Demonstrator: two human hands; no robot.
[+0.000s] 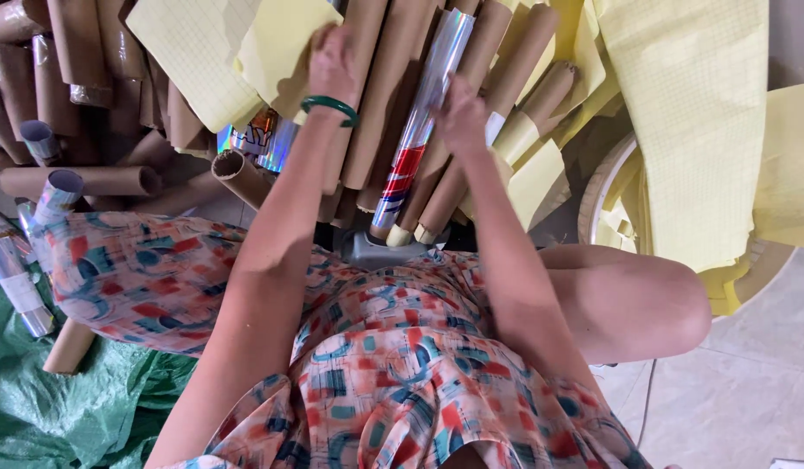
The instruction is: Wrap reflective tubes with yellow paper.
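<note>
Cardboard tubes point(380, 95) lean in a bundle before the person; the right hand point(463, 117) closes its fingers on a shiny holographic foil roll point(419, 122) among them, while the left hand point(332, 61) grips a yellow gridded sheet point(280, 43)

Two hands point(332, 56); one green bangle point(330, 106); one shiny foil roll point(416, 122).

Soft, even daylight is filling the frame. Glare is flashing off the foil roll point(416, 122) at upper centre. The edges are bowing slightly.
</note>
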